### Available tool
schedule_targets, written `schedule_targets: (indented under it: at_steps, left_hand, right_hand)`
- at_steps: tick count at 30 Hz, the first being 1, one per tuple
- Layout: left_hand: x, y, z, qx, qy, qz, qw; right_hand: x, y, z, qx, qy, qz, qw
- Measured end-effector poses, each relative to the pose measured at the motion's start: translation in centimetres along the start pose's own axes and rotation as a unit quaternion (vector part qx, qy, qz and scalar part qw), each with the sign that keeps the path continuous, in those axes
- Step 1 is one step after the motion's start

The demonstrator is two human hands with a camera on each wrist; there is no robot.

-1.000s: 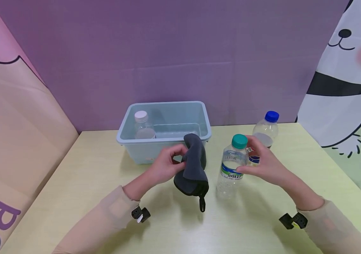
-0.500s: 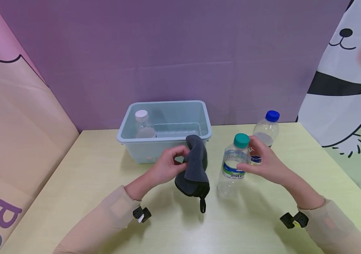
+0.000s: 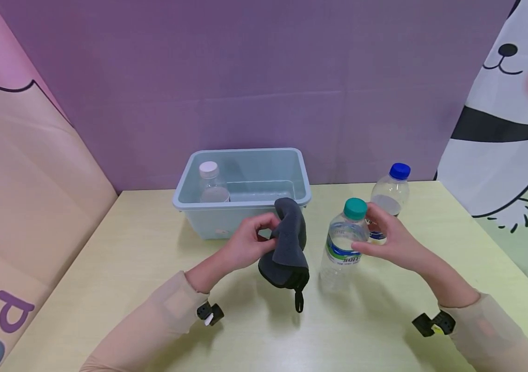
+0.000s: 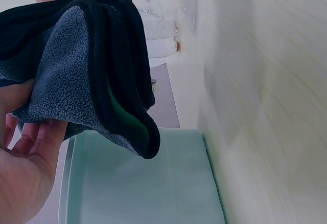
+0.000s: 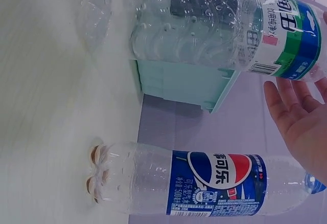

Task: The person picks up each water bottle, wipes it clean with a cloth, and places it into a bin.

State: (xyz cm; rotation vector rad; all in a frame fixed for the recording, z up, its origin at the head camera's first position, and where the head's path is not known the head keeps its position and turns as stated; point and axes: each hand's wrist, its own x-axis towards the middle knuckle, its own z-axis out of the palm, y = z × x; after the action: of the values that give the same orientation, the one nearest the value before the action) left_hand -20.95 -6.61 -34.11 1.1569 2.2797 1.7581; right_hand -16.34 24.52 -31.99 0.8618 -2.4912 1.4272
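Note:
My left hand (image 3: 250,238) pinches a folded dark grey cloth (image 3: 290,237) between thumb and fingers, in front of the bin. The cloth has black edging, and a black loop hangs from its lower end; in the left wrist view its fleecy side (image 4: 64,65) shows. My right hand (image 3: 391,240) holds a clear, green-capped water bottle (image 3: 340,253) around its upper part, thumb on the near side. The bottle stands upright, its base close to the table. In the right wrist view its blue-and-green label (image 5: 294,40) shows below the fingers.
A light blue bin (image 3: 241,205) stands at the back of the table (image 3: 143,289), with a white-capped bottle (image 3: 213,183) inside. Behind my right hand stands a blue-capped bottle (image 3: 390,191) with a Pepsi label (image 5: 219,178). A purple backdrop (image 3: 264,93) rises behind the table.
Almost nothing differs. Both hands keep their hold on the cloth and the green-capped bottle, and the whole head view has shifted very slightly.

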Motion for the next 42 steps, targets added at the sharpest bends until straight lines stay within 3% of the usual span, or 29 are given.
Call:
schedule_targets:
  at_steps: [10, 17, 26, 42]
  left_hand:
    - [0.1, 0.0, -0.2, 0.004, 0.002, 0.007, 1.0]
    - [0.2, 0.0, -0.2, 0.006, 0.002, 0.009, 0.9999]
    - [0.2, -0.1, 0.0, 0.004, 0.002, 0.008, 1.0]
    - [0.4, -0.2, 0.1, 0.0, 0.004, 0.012, 0.9999]
  right_hand:
    - [-0.1, 0.0, 0.3, 0.008, 0.007, -0.014, 1.0]
    - [0.1, -1.3, 1.5, -0.084, 0.069, 0.038, 0.993]
    - [0.2, -1.9, 2.1, -0.102, 0.09, 0.073, 0.988]
    - [0.0, -1.0, 1.1, -0.072, 0.073, 0.004, 0.995]
